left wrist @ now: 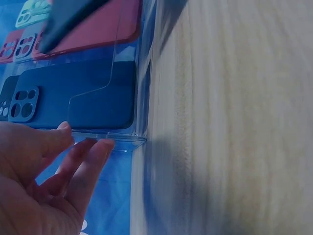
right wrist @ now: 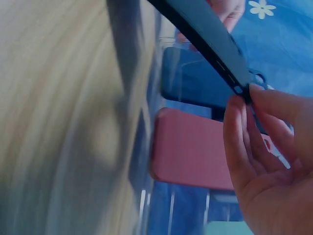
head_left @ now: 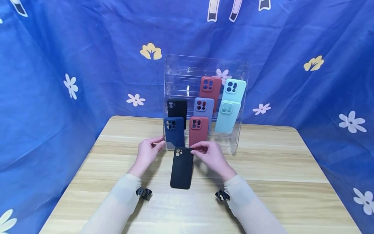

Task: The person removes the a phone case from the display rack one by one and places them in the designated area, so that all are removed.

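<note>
My right hand [head_left: 211,157] pinches a black phone case [head_left: 181,169] by its upper right corner, thumb against fingers. The case hangs upright in front of a clear stepped display rack [head_left: 235,143], its camera cutouts at the top left. With thumb and fingertips, my left hand [head_left: 147,152] grips the rack's lower left edge, beside a dark blue phone case [head_left: 174,133] on the front step. To the right of that one stands a red phone case [head_left: 198,130], close behind my right fingers. In the right wrist view, the black case [right wrist: 205,41] shows edge-on.
Higher steps hold another black case [head_left: 177,109], a lavender case [head_left: 204,112], a second red case [head_left: 211,92] and two mint cases [head_left: 229,120]. The rack stands on a wood-grain table [head_left: 280,182], with a blue patterned curtain [head_left: 102,65] behind and at both sides.
</note>
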Action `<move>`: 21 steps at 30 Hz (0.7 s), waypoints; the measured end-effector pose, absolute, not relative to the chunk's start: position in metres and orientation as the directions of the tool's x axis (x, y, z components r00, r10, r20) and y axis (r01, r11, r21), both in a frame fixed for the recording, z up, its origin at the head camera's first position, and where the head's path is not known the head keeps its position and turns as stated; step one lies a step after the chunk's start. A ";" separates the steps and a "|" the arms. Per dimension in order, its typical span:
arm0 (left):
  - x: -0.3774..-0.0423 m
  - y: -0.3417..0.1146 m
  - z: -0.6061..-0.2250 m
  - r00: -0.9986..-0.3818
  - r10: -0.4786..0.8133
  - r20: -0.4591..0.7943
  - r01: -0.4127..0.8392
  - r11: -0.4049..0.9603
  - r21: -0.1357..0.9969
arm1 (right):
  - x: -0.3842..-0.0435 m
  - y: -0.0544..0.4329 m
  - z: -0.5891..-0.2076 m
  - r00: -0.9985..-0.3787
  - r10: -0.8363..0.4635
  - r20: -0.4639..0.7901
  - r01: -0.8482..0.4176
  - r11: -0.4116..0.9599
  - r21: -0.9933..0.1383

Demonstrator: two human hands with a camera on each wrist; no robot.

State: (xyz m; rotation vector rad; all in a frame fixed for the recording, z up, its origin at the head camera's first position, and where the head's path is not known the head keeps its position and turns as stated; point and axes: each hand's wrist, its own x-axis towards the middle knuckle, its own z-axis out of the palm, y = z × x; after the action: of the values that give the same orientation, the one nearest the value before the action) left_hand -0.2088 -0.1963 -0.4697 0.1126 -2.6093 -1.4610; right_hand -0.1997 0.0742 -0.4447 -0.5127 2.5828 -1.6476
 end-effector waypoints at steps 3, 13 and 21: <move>-0.209 -0.196 -0.470 -0.985 -0.138 0.104 0.016 0.528 0.849 | -0.203 0.069 -0.452 -0.956 -0.262 0.129 -0.230 0.401 -0.887; -0.209 -0.196 -0.471 -0.981 -0.151 0.122 0.021 0.543 0.839 | -0.206 0.048 -0.468 -0.966 -0.230 0.117 -0.209 0.434 -0.877; -0.210 -0.196 -0.472 -0.984 -0.137 0.116 0.025 0.535 0.844 | -0.208 0.032 -0.477 -0.975 -0.213 0.067 -0.171 0.525 -0.834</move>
State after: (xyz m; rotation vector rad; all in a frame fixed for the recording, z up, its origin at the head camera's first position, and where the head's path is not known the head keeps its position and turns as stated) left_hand -0.2102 -0.1964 -0.4725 0.0956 -2.6021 -1.4354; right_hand -0.2076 0.0317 -0.4773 -0.3407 2.7053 -1.4713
